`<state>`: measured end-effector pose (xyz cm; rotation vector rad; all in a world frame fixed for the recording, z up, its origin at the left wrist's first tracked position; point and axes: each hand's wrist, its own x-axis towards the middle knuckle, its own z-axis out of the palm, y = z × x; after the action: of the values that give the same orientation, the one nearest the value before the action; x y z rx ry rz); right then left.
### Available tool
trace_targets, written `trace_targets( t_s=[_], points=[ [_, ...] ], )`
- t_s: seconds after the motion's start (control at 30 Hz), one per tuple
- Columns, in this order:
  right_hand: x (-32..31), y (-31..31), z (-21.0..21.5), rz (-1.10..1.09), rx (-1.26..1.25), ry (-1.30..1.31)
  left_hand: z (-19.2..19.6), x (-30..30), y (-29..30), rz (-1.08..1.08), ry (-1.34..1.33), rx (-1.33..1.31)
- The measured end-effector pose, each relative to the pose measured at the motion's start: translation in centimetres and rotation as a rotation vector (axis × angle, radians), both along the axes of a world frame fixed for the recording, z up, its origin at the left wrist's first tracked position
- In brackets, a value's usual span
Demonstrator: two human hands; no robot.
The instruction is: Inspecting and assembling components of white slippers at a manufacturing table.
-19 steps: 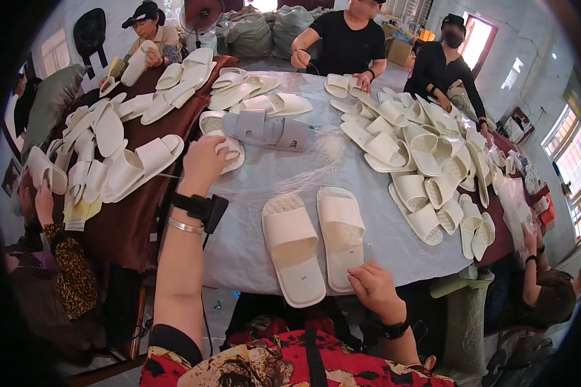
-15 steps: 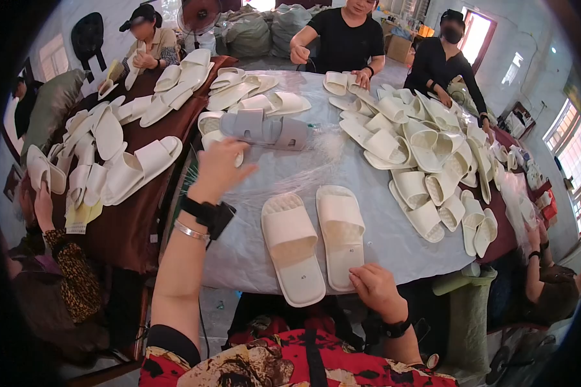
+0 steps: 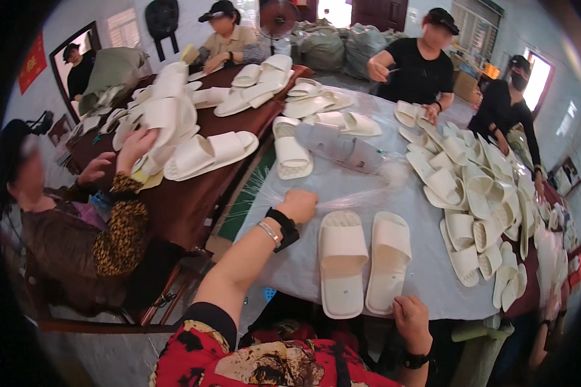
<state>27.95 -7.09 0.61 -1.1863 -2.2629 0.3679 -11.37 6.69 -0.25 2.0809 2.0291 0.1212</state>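
A pair of cream slippers lies in front of me with the toes pointing away: a left slipper (image 3: 343, 263) and a right slipper (image 3: 390, 261). My left hand (image 3: 299, 206) is closed over a bunch of thin clear plastic strands (image 3: 358, 198) beyond the left slipper's toe. The strand ends fan out to the left of this hand. My right hand (image 3: 412, 316) is curled at the heel of the right slipper, its fingertips pressed together; what they hold, if anything, is too small to make out. Grey slippers (image 3: 337, 146) lie beyond the strands.
A pile of cream slippers (image 3: 461, 169) covers the right side of the grey-covered table (image 3: 290, 274). More cream slippers (image 3: 210, 155) lie on the brown table (image 3: 197, 209) at left, where a co-worker's hand (image 3: 135, 147) touches some. Other people work around both tables.
My view has turned left. My left hand has come nearer from beside the grey slippers and closed on the clear strands. The right hand remains by the right slipper's heel.
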Motion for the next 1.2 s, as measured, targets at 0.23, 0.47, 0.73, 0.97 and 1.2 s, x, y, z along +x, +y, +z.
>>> trace_targets(
  t_s=[0.23,0.47,0.73,0.97,1.2],
  points=[
    [0.5,-0.3,-0.6,-0.012,0.026,0.041,0.6,-0.7,0.2,0.105,-0.405,0.352],
    [0.4,0.2,0.5,-0.033,0.056,0.023,8.9,-1.8,-0.9,0.033,-0.715,0.594],
    [0.7,1.8,4.3,0.011,0.158,0.015,11.0,-0.1,-2.5,-0.051,-0.747,0.547],
    [-0.1,3.9,7.7,-0.019,0.337,-0.036,12.3,2.6,-3.8,-0.129,-0.775,0.542],
    [-5.1,6.5,10.4,0.059,0.542,0.176,12.3,5.1,-4.3,-0.186,-0.73,0.519]
  ],
)
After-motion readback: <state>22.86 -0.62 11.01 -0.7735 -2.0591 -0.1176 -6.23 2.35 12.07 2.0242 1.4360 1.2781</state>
